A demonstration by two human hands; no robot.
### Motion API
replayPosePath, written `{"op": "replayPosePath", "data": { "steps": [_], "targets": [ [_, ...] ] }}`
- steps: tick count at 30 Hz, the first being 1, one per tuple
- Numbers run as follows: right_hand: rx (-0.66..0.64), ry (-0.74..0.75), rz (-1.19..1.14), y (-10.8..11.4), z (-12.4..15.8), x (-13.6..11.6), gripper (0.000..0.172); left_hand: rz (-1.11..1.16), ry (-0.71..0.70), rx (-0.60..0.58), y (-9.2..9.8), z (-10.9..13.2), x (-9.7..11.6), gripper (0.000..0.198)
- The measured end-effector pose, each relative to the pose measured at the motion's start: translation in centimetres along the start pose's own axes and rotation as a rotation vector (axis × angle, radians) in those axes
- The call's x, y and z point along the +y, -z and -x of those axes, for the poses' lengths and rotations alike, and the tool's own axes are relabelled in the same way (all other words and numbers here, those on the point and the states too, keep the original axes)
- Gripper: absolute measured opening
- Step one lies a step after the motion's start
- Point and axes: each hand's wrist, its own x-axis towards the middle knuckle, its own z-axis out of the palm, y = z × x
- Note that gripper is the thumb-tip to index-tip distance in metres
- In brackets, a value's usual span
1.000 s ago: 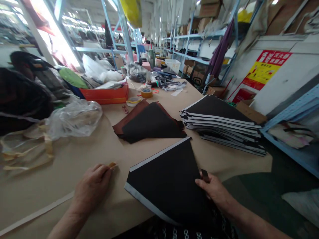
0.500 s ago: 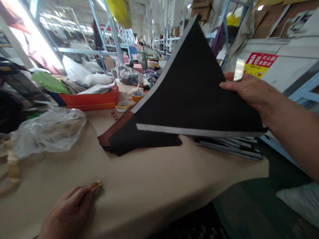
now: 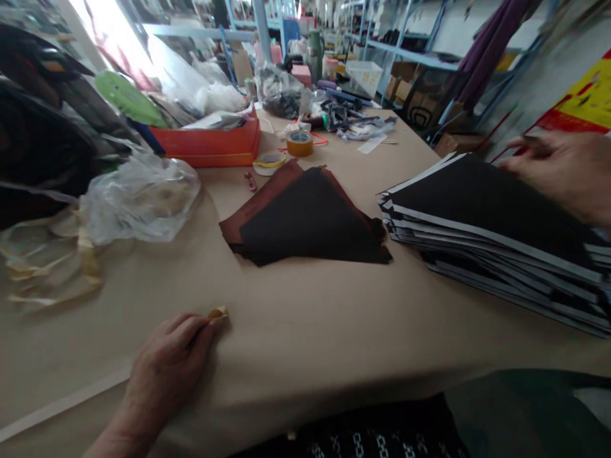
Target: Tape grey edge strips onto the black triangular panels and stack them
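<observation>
My left hand (image 3: 167, 369) rests on the brown paper-covered table (image 3: 310, 331) near the front edge, its fingers pinched on a small yellowish piece (image 3: 218, 313). My right hand (image 3: 558, 168) hovers blurred at the far right, over the back of a stack of black sheets with white edges (image 3: 487, 222); a small dark thing shows at its fingertips, too smeared to name. A fan of black and reddish-brown pieces (image 3: 305, 222) lies in the middle of the table.
A crumpled clear plastic bag (image 3: 140, 197) and loose tan strips (image 3: 52, 267) lie at the left. An orange box (image 3: 210, 143), tape rolls (image 3: 299, 142) and tools sit at the back. Blue shelving stands beyond. A pale strip (image 3: 62, 404) lies near the front left.
The black white-edged sheet that my right hand lifted from in front of me now lies on top of the stack at the right. My left hand has stayed in place.
</observation>
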Motion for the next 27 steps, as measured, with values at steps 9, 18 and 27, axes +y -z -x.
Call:
{"op": "replayPosePath", "data": {
  "steps": [9,18,27],
  "targets": [
    [-0.664,0.436,0.780,-23.6,5.0,-12.7,0.033,0.032,0.009,0.020,0.0,0.3,0.1,0.021],
    [-0.698,0.478,0.890,-27.9,4.4,-14.6,0.024,0.087,0.021,0.030,0.3,0.3,0.5,0.022],
    [-0.649,0.495,0.882,-28.0,4.0,-16.3,0.027,0.046,-0.008,0.051,0.0,0.4,0.7,0.025]
  ]
}}
